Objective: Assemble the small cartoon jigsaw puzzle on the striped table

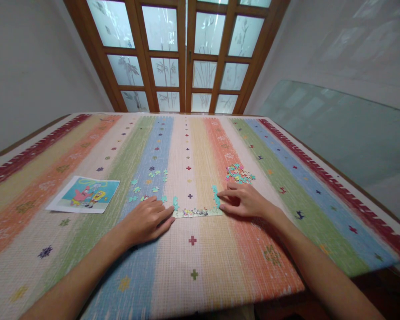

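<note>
A partly joined jigsaw puzzle point(197, 213) lies on the striped tablecloth in front of me, a bottom row with short turquoise columns rising at both ends. My left hand point(148, 218) rests palm down at its lower left corner, fingers loosely bent and fingertips at the edge. On the other side, my right hand point(242, 201) has its index finger and thumb apart, their tips touching the right turquoise column point(216, 195). No loose piece shows in either hand. Beyond my left hand, several loose turquoise puzzle pieces point(155, 189) are scattered.
A printed cartoon picture point(88, 194) lies flat to the left. Past my right hand is a heap of mixed puzzle pieces point(240, 174). The striped tablecloth point(180, 275) covers the table. Wooden doors with glass panes point(186, 55) stand behind, and a glass sheet point(340, 129) leans at the right wall.
</note>
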`<state>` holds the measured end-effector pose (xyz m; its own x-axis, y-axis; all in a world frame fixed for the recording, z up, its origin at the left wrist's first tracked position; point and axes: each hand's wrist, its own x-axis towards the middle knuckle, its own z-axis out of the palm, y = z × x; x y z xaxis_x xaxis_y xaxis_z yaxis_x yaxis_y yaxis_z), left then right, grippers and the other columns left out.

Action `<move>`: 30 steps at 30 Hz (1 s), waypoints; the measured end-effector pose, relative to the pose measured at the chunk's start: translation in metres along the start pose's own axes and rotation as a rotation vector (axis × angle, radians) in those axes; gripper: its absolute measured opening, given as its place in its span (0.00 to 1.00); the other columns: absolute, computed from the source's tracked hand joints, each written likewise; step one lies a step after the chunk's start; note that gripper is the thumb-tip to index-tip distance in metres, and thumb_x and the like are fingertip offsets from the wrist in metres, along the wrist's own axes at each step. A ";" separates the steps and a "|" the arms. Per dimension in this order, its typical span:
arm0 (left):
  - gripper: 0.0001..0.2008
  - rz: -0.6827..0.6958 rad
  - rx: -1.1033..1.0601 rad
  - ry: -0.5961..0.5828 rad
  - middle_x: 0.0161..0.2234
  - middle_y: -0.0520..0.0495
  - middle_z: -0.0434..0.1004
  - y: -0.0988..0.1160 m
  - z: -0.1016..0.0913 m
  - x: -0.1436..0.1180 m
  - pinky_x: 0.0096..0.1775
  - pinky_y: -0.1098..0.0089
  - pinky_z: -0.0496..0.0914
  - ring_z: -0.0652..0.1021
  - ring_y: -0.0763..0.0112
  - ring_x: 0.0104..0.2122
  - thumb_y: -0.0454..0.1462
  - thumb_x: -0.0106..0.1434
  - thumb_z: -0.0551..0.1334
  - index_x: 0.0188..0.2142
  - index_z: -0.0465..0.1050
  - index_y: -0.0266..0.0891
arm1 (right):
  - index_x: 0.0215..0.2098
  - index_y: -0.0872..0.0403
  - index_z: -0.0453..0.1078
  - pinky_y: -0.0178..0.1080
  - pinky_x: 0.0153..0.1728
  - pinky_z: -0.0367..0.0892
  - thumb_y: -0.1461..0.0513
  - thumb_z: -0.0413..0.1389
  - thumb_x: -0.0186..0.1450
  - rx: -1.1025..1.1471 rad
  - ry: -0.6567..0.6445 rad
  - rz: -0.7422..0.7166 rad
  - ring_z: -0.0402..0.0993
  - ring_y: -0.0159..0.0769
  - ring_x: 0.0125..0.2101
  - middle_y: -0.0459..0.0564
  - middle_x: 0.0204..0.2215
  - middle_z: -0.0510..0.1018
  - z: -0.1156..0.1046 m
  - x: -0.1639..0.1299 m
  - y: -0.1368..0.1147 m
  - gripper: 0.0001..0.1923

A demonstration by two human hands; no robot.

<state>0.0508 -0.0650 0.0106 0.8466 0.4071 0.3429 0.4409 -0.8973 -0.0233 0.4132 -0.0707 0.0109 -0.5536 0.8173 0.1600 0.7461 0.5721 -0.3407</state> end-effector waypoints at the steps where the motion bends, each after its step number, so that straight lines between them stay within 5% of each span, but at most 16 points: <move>1: 0.15 0.004 0.004 0.003 0.25 0.49 0.72 0.000 0.000 0.000 0.35 0.62 0.67 0.71 0.65 0.26 0.38 0.76 0.51 0.40 0.75 0.38 | 0.43 0.51 0.79 0.40 0.33 0.59 0.53 0.57 0.69 0.004 -0.003 -0.002 0.68 0.37 0.29 0.50 0.29 0.73 0.000 0.000 0.000 0.13; 30: 0.16 0.000 -0.002 0.005 0.23 0.50 0.72 0.001 0.000 0.000 0.35 0.62 0.68 0.71 0.67 0.25 0.37 0.76 0.50 0.37 0.76 0.40 | 0.40 0.49 0.78 0.40 0.32 0.59 0.55 0.55 0.69 0.022 -0.005 0.013 0.71 0.37 0.27 0.49 0.27 0.78 0.000 0.002 -0.003 0.11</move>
<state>0.0520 -0.0659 0.0103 0.8449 0.4066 0.3476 0.4406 -0.8975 -0.0212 0.4095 -0.0710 0.0123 -0.5461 0.8240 0.1510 0.7446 0.5601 -0.3631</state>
